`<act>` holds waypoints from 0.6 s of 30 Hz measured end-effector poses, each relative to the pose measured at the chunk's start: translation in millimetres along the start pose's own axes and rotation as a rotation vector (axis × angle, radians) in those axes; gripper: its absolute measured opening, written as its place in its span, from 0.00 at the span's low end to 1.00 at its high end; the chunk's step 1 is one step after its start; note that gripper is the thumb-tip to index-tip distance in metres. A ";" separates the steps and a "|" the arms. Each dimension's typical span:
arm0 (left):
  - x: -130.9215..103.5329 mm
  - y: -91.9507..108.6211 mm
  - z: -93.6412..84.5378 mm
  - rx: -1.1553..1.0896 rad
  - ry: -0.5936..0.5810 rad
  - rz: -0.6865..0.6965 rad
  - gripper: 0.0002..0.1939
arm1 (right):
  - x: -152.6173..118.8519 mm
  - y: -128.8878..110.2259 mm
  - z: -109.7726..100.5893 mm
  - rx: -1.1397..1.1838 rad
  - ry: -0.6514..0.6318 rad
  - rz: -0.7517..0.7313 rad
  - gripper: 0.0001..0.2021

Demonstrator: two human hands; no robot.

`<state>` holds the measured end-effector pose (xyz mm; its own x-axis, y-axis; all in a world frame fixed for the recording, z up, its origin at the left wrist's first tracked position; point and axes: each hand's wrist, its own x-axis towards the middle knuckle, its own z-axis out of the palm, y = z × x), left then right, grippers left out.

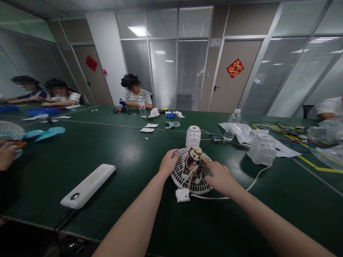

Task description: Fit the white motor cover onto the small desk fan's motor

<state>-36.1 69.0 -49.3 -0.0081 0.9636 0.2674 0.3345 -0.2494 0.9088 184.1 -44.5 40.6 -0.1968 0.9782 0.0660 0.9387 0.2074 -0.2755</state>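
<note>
A white round fan grille (177, 175) lies on the green table in front of me, with an exposed fan motor (195, 162) and its wires in the middle. My left hand (168, 163) grips the grille's left rim, fingers closed on it. On the right side my right hand (218, 175) holds the grille, its index finger reaching to the motor; some fingertips are hidden. A small white plastic part (182, 195) with a white cable sits at the near rim. Just beyond the grille stands a white vented motor cover (193, 135).
A white power strip-like block (88, 185) lies to the left. On the right are another white housing (262, 149), a water bottle (232, 125), paper, cables and plastic bags. Another person's hand (6, 155) is at the left edge, near blue fan blades (45, 133). Other people sit around the table.
</note>
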 end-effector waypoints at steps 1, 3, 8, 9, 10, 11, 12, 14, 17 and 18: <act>-0.2 0.3 -0.2 0.004 0.000 0.001 0.15 | 5.1 3.3 -2.9 0.035 0.039 0.005 0.27; -0.5 0.9 -0.6 0.010 -0.001 0.003 0.15 | 19.7 10.5 -6.5 0.105 0.144 0.018 0.21; -1.2 2.4 -0.6 0.025 0.005 0.012 0.15 | 81.1 29.5 -8.5 0.206 0.324 0.005 0.21; -1.2 2.8 -0.4 0.028 0.010 0.014 0.15 | 96.1 32.4 -8.3 0.225 0.345 -0.002 0.22; -1.1 3.3 -0.2 0.032 0.014 0.016 0.16 | 111.1 34.7 -7.8 0.242 0.360 -0.009 0.24; -1.0 3.7 -0.1 0.036 0.017 0.018 0.16 | 125.6 36.4 -7.0 0.256 0.372 -0.017 0.25; -0.9 4.1 -0.1 0.039 0.019 0.020 0.16 | 139.4 37.5 -5.9 0.266 0.379 -0.028 0.26; -0.6 4.5 -0.2 0.045 0.019 0.021 0.17 | 163.5 38.5 -2.4 0.280 0.382 -0.060 0.29; -0.4 4.4 -0.5 0.055 0.023 0.010 0.19 | 189.6 40.2 5.3 0.297 0.352 -0.094 0.37; -0.5 4.4 -0.6 0.058 0.024 0.003 0.19 | 195.6 41.4 8.1 0.305 0.336 -0.091 0.39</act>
<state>-35.2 67.3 -45.3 -0.0293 0.9600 0.2783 0.3886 -0.2456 0.8881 182.2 155.5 34.3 -0.1247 0.9094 0.3968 0.7858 0.3347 -0.5201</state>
